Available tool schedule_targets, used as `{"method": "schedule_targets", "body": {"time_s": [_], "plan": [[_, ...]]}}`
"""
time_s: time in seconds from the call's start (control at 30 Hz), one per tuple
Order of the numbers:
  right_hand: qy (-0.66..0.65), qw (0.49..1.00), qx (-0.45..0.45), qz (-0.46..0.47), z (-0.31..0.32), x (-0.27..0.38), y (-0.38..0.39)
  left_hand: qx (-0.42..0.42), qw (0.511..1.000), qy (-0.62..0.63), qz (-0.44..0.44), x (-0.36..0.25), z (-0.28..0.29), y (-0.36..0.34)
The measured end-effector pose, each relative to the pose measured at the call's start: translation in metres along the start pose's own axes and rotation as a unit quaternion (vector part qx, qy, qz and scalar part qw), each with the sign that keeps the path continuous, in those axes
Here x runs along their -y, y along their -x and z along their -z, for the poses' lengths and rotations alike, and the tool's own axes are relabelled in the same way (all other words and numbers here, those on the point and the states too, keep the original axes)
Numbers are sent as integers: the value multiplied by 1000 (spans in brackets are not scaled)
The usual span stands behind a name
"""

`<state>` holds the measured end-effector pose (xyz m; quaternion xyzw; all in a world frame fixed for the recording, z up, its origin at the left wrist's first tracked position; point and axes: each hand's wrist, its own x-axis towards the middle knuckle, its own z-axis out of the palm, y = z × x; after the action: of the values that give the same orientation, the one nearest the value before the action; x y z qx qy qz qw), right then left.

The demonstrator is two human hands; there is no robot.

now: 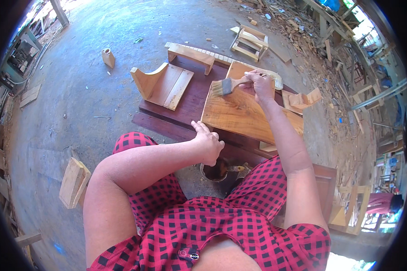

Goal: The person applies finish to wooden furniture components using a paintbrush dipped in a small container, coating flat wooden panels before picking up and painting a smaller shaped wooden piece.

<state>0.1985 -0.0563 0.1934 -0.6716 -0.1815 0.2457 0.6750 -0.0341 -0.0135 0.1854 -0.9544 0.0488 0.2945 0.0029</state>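
Observation:
My right hand (261, 86) grips a paintbrush (228, 86) by its handle, the bristles over an orange-brown wooden board (244, 115) lying on a dark red wooden surface (158, 113). My left hand (208, 142) is at the board's near-left edge with fingers spread, fingertips resting at that edge. Left of the board sits a pale wooden piece with a curved upright (167, 92). Behind lies a narrow wooden piece with short legs (190, 54). At the right is a small wooden bracket (303, 99). A pot of dark liquid (212, 169) stands below, between my knees.
A small wooden frame (251, 43), a pointed block (108, 58) and stacked boards (72, 183) lie on the concrete floor (68, 113). Scrap wood (298, 27) lines the right side, where another person (377, 203) is near more wooden frames (348, 210).

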Motion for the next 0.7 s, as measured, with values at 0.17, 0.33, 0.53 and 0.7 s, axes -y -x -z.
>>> {"method": "schedule_targets", "body": {"time_s": [0.17,0.33,0.53,0.7], "plan": [[-50,996,-43,59,4,1,-6,14,1000,10,-15,-6,3,-3],[-27,999,-21,7,-7,-6,10,26,999,3,-26,-7,4,-5],[47,986,129,-94,3,4,26,30,999,16,-17,-7,3,-8],[11,999,31,-20,8,-1,22,43,999,-7,-22,-10,0,-10]]}}
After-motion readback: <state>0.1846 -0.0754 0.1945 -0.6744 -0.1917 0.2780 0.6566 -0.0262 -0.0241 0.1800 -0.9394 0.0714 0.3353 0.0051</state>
